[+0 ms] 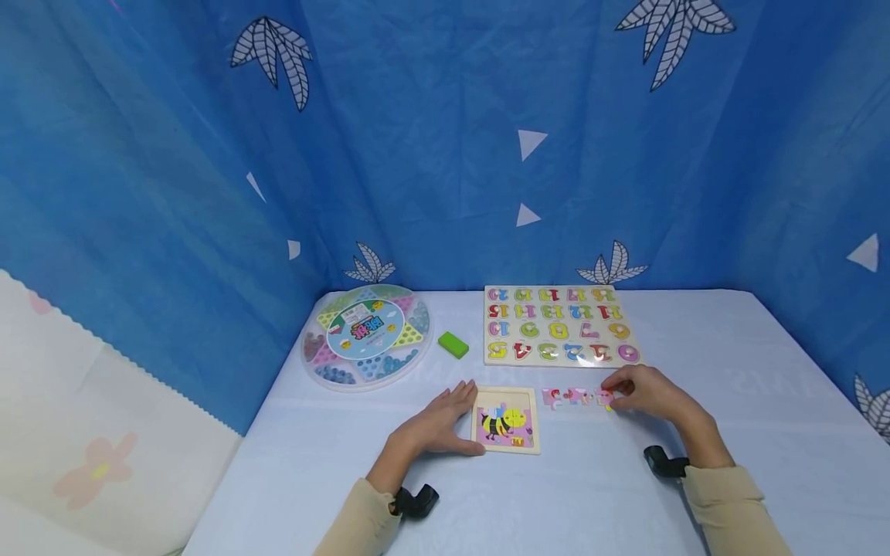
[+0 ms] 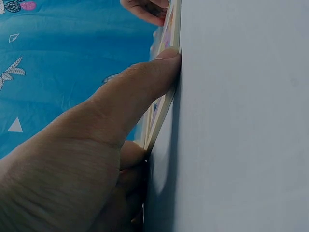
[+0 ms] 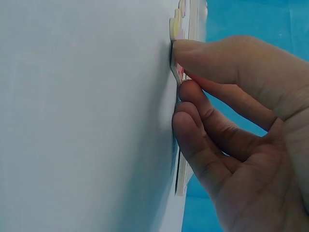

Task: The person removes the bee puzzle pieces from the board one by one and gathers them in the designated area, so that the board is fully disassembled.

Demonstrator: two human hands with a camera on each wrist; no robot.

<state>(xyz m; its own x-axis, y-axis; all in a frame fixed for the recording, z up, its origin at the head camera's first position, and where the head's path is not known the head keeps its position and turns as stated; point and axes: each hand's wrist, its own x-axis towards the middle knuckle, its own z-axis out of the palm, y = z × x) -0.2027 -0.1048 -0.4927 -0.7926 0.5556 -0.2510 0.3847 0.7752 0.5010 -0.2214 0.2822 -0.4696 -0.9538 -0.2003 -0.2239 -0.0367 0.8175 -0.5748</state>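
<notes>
Mid-table, the bee puzzle [image 1: 505,423] lies flat; left hand [image 1: 434,423] lies along its left side, fingers loosely extended, gripping nothing, probably bracing it. Right hand [image 1: 650,394] pinches a pink piece [image 1: 606,401], thumb and fingertips nearly closed, likely for edge control. Number board [image 1: 547,342], green block [image 1: 453,344] sit beyond, presumably parked for room.

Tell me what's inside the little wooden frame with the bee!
Inside the wooden frame is a bee puzzle, pink around the bee, with bare wood-coloured floor showing along the far side. Whatever lies under the puzzle is covered, so I can't see that.
</notes>
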